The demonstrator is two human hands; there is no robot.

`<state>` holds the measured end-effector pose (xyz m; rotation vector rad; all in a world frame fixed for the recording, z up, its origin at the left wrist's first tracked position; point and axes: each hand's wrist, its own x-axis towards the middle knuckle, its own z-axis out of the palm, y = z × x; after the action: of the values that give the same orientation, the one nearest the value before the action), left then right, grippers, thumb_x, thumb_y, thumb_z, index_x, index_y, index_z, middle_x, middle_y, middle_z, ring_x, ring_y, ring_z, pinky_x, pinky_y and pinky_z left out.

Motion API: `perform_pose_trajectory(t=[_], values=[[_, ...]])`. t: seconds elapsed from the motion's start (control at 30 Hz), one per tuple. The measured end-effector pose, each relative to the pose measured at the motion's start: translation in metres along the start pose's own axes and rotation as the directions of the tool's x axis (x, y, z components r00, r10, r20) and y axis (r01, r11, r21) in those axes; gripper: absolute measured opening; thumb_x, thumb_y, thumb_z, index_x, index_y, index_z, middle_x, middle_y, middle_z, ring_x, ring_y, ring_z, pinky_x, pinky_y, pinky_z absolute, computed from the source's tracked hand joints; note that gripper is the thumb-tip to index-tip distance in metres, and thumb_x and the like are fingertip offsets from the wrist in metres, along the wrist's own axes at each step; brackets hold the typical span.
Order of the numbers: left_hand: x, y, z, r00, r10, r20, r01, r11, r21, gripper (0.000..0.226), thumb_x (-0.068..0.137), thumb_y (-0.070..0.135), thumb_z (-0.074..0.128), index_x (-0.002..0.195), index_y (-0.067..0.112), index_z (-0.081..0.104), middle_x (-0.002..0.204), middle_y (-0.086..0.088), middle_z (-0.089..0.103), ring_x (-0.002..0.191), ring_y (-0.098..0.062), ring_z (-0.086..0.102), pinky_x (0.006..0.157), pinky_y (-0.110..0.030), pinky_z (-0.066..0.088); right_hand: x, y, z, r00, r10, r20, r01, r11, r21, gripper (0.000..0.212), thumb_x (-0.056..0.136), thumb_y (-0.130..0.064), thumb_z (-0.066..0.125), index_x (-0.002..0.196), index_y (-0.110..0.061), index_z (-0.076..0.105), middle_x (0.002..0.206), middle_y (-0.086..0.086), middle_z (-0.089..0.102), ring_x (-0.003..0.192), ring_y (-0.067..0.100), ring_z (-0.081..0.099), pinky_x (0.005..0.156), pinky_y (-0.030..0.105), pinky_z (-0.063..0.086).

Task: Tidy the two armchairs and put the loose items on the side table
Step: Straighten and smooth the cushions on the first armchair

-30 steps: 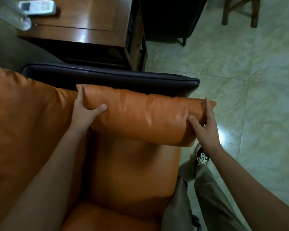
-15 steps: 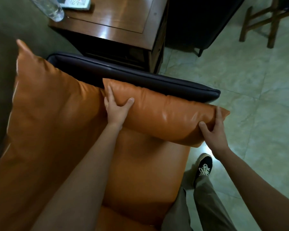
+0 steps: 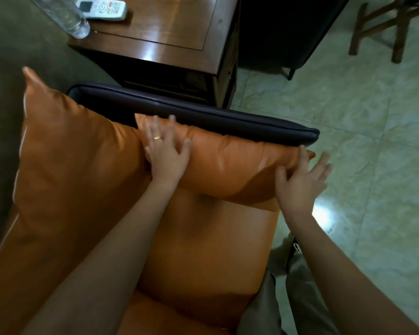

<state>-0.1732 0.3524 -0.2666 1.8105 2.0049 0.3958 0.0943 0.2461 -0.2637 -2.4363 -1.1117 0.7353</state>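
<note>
An orange leather side cushion (image 3: 230, 163) lies along the dark armrest (image 3: 203, 117) of the armchair. My left hand (image 3: 166, 151) lies flat on the cushion's left end, fingers spread, a ring on one finger. My right hand (image 3: 300, 180) is at the cushion's right end, fingers straight and spread, the thumb touching the leather. The orange back cushion (image 3: 70, 165) stands at the left and the orange seat (image 3: 208, 243) is below my arms. On the wooden side table (image 3: 179, 27) behind the armrest lie a white remote (image 3: 102, 8) and a clear plastic bottle (image 3: 68, 18).
A second dark armchair (image 3: 283, 27) stands beyond the side table. A wooden stool (image 3: 392, 27) is at the upper right on the pale tiled floor (image 3: 348, 117). My trouser leg (image 3: 276, 298) and shoe are by the seat's front right corner.
Both hands have let go of the side cushion's ends and now lie open on it. The cushion sits closer against the armrest. The view has shifted left and nearer.
</note>
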Motion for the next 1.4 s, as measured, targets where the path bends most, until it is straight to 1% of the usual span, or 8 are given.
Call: perform_pose_trajectory(t=[0.07,0.2,0.37,0.6,0.97,1.13,1.27,1.4], values=[[-0.008,0.015,0.013,0.963,0.2,0.179,-0.222,0.968,0.117,0.056,0.101,0.042,0.043,0.154,0.037,0.027,0.167,0.0,0.013,0.154,-0.024,0.004,0.117,-0.068,0.01,-0.007,-0.02,0.008,0.98,-0.194,-0.041,0.187,0.973,-0.135,0.065,0.095,-0.037,0.053,0.155,-0.033,0.027,0.168,0.009,0.008,0.154,0.039,0.0,0.118,0.066,0.002],[-0.009,0.011,0.021,0.898,0.248,0.363,-0.344,0.911,0.229,0.05,0.103,0.051,0.025,0.153,0.044,0.025,0.166,0.008,0.013,0.154,-0.016,0.004,0.115,-0.071,-0.003,-0.006,-0.035,0.038,0.791,-0.499,0.354,0.602,0.738,-0.305,0.06,0.1,-0.051,0.04,0.156,-0.037,0.024,0.167,0.0,0.017,0.155,0.028,0.0,0.121,0.06,-0.003],[0.022,-0.033,-0.006,0.924,0.111,0.366,-0.239,0.914,0.328,0.054,0.101,0.058,0.021,0.154,0.045,0.019,0.167,0.013,0.006,0.154,-0.016,-0.004,0.114,-0.072,0.005,0.012,0.006,0.027,0.85,-0.436,0.295,0.523,0.762,-0.381,0.067,0.099,-0.065,0.03,0.158,-0.038,0.017,0.168,-0.003,0.014,0.156,0.025,0.001,0.124,0.053,-0.001],[-0.024,-0.067,-0.013,0.971,-0.003,0.237,-0.031,0.99,0.141,0.064,0.099,0.045,0.036,0.158,0.024,0.022,0.167,-0.008,0.011,0.153,-0.029,0.011,0.114,-0.061,0.029,-0.004,0.002,0.008,0.85,-0.406,0.336,0.522,0.735,-0.432,0.073,0.097,-0.059,0.028,0.159,-0.023,0.018,0.168,0.008,0.007,0.155,0.031,-0.002,0.121,0.059,0.0],[-0.189,-0.129,-0.07,0.95,-0.292,-0.114,0.291,0.956,-0.02,0.056,0.104,0.03,0.041,0.157,0.021,0.025,0.167,-0.001,0.011,0.154,-0.016,0.007,0.124,-0.045,0.015,-0.113,-0.177,0.106,0.207,-0.751,0.627,0.965,0.261,-0.006,0.059,0.106,-0.039,0.037,0.16,-0.023,0.018,0.168,0.002,0.01,0.155,0.023,-0.003,0.124,0.048,-0.001],[-0.214,-0.166,-0.129,0.861,-0.421,-0.284,0.442,0.897,0.009,0.055,0.103,0.029,0.043,0.156,0.024,0.029,0.166,-0.001,0.017,0.154,-0.017,0.009,0.122,-0.052,0.01,-0.171,-0.246,0.147,-0.151,-0.718,0.68,0.973,0.015,0.232,0.059,0.106,-0.034,0.038,0.16,-0.024,0.016,0.169,0.002,0.008,0.156,0.023,-0.004,0.124,0.048,0.001],[-0.233,-0.197,-0.163,0.694,-0.56,-0.452,0.587,0.804,-0.095,0.049,0.104,0.025,0.042,0.152,0.022,0.037,0.165,-0.002,0.022,0.152,-0.018,0.019,0.121,-0.056,0.017,-0.206,-0.286,0.17,-0.316,-0.684,0.657,0.939,-0.126,0.32,0.057,0.107,-0.035,0.036,0.16,-0.023,0.018,0.168,0.002,0.01,0.156,0.024,-0.003,0.124,0.045,-0.001],[-0.214,-0.222,-0.179,0.686,-0.504,-0.525,0.558,0.827,-0.066,0.045,0.105,0.021,0.039,0.149,0.019,0.044,0.163,-0.002,0.028,0.151,-0.018,0.023,0.122,-0.053,0.017,-0.24,-0.328,0.211,-0.477,-0.597,0.645,0.879,-0.328,0.347,0.057,0.107,-0.037,0.03,0.16,-0.02,0.019,0.168,0.004,0.012,0.156,0.025,0.0,0.124,0.048,0.0]])
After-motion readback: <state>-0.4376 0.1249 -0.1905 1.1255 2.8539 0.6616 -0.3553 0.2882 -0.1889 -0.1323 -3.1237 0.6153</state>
